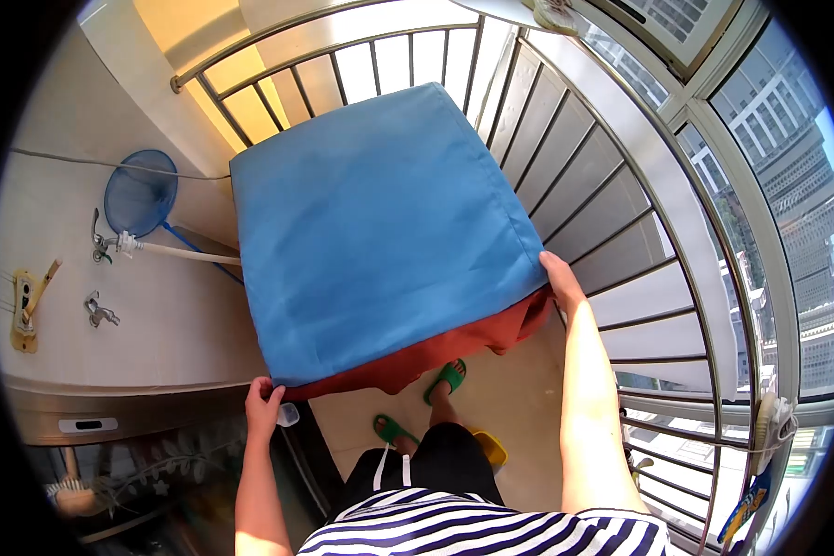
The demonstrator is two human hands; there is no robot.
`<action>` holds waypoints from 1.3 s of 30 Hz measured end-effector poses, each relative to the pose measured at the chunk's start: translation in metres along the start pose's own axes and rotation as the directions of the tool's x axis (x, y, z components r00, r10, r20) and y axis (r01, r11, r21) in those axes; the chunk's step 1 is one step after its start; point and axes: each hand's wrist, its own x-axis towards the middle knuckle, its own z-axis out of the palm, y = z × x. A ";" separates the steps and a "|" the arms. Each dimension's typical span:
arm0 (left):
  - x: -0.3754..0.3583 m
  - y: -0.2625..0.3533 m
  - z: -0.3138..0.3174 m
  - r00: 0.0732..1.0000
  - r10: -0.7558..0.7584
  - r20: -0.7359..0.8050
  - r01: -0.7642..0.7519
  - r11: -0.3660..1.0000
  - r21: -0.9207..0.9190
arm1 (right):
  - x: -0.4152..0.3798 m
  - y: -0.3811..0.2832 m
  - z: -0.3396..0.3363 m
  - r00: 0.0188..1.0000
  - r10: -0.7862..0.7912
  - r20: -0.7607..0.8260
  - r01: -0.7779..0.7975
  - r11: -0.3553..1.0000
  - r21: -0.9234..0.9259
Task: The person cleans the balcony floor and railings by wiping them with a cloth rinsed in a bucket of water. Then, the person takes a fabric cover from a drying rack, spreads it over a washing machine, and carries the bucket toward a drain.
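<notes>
A box-shaped cover with a blue top (pixel 380 222) and a dark red side (pixel 426 354) stands before me, over something that it hides. At its near left corner, my left hand (pixel 264 405) pinches the cover's edge between thumb and fingers. My right hand (pixel 561 278) is at the near right corner, thumb on the blue edge and fingers hidden behind the red cloth. The red side hangs in loose folds between the two hands.
Two taps (pixel 100 310) and a blue net (pixel 141 193) are on the left wall; a pale hose runs behind the cover. Metal railings (pixel 621 167) curve around the back and right, with windows beyond. A yellow object (pixel 489 448) lies by my green slippers (pixel 447 380).
</notes>
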 end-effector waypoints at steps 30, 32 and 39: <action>0.047 0.165 0.125 0.851 0.524 0.039 -0.345 0.501 0.794 | -0.012 0.229 0.085 0.841 0.433 0.324 -0.507 0.838 0.199; 0.043 0.165 0.122 0.857 0.514 0.040 -0.336 0.498 0.799 | 0.006 0.213 0.072 0.923 0.329 0.199 -0.360 0.921 0.151; 0.034 0.173 0.118 0.871 0.488 0.060 -0.332 0.494 0.804 | 0.056 0.193 0.085 0.962 -0.054 0.269 0.096 0.985 -0.144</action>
